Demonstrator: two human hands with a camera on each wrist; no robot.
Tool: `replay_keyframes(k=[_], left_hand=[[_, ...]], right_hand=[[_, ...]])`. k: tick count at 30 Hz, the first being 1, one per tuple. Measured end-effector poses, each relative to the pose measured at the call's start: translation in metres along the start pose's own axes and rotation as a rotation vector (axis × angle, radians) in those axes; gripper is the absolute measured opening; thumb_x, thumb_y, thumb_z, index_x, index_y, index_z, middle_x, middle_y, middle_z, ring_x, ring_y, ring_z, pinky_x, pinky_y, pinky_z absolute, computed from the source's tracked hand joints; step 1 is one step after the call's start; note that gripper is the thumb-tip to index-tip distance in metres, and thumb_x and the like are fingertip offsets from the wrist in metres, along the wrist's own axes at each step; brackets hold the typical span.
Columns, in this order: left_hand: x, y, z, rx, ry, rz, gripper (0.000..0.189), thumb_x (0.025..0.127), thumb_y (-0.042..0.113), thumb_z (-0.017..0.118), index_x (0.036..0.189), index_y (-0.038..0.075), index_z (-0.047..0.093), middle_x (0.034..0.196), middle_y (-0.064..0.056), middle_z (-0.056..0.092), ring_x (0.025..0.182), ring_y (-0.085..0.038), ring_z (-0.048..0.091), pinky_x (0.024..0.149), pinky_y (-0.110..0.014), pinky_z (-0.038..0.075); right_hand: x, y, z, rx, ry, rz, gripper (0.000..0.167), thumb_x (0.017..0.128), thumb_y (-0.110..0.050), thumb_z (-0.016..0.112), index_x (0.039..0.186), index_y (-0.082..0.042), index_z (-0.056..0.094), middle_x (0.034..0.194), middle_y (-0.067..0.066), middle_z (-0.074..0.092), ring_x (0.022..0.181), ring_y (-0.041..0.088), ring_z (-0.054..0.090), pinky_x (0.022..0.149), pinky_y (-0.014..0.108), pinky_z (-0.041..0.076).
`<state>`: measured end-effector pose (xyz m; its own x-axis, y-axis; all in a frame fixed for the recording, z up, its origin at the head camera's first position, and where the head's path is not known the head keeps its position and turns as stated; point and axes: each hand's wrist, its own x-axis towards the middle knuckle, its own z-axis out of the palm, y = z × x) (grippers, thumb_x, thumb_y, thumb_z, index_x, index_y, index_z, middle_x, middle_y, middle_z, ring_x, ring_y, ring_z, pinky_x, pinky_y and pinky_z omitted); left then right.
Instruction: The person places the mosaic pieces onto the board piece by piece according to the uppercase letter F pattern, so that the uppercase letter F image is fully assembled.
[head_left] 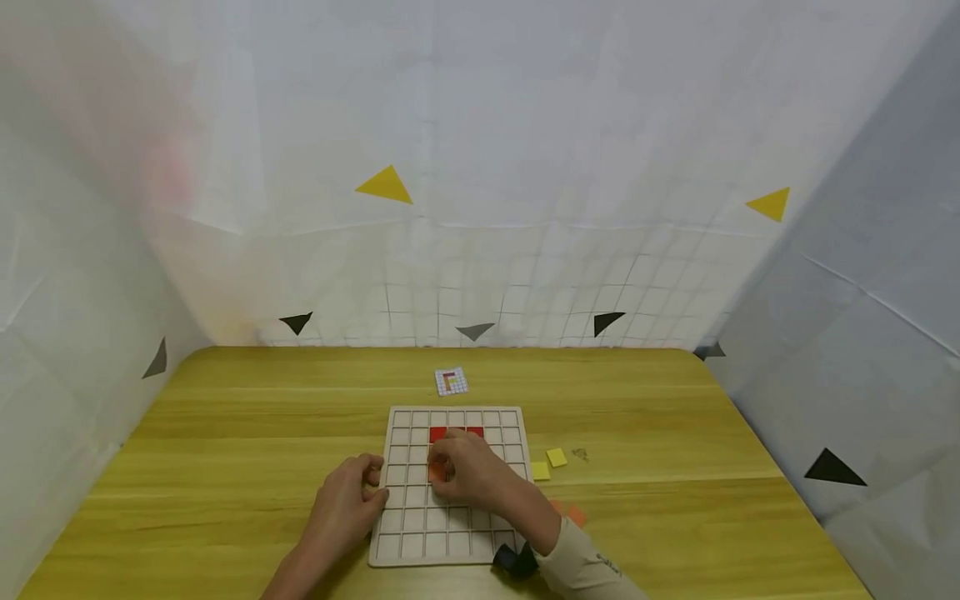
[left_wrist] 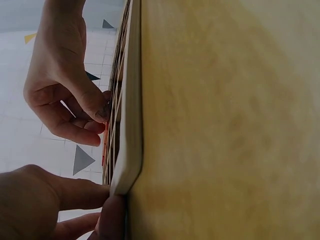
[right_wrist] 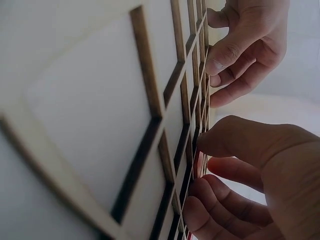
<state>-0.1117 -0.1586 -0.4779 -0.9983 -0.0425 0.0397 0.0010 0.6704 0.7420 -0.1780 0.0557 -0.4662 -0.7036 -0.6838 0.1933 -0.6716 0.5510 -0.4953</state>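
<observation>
A pale wooden board (head_left: 450, 521) with a raised square grid lies on the table. My left hand (head_left: 345, 500) grips its left edge with curled fingers and thumb; in the left wrist view, the left hand's fingers (left_wrist: 82, 194) are right at the board's rim. Over the middle of the grid, my right hand (head_left: 468, 471) pinches an orange square tile (head_left: 437, 472) at a cell, its thumb and fingertips bent down. Red tiles (head_left: 438, 434) fill cells in a row near the top, partly hidden by the right hand's fingers.
Two yellow tiles (head_left: 556, 457) lie right of the board, and orange tiles (head_left: 576, 515) sit behind the right forearm. A small pattern card (head_left: 451, 382) lies beyond the board. A black object (head_left: 514, 562) overlaps the board's lower right corner. White sheeting surrounds the wooden table (head_left: 262, 400).
</observation>
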Motion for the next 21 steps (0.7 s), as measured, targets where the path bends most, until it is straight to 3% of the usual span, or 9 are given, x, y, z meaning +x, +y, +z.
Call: replay_keyframes(k=[10, 21], left_hand=[[0.0, 0.0, 0.0, 0.025, -0.003, -0.009, 0.036, 0.082, 0.002, 0.076, 0.117, -0.002, 0.066, 0.091, -0.002, 0.059, 0.073, -0.011, 0.057, 0.063, -0.027, 0.049], [0.001, 0.001, -0.001, 0.024, -0.01, -0.018, 0.036, 0.082, 0.001, 0.076, 0.116, -0.003, 0.066, 0.09, -0.003, 0.059, 0.073, -0.012, 0.057, 0.063, -0.028, 0.049]], right_hand=[[-0.008, -0.001, -0.005, -0.014, 0.029, -0.004, 0.01, 0.083, -0.009, 0.077, 0.09, -0.012, 0.072, 0.085, -0.004, 0.061, 0.076, 0.009, 0.053, 0.062, 0.015, 0.043], [-0.025, 0.0, -0.019, -0.002, 0.042, -0.015, 0.017, 0.084, -0.009, 0.076, 0.1, -0.008, 0.072, 0.094, 0.002, 0.063, 0.079, 0.012, 0.06, 0.067, 0.017, 0.047]])
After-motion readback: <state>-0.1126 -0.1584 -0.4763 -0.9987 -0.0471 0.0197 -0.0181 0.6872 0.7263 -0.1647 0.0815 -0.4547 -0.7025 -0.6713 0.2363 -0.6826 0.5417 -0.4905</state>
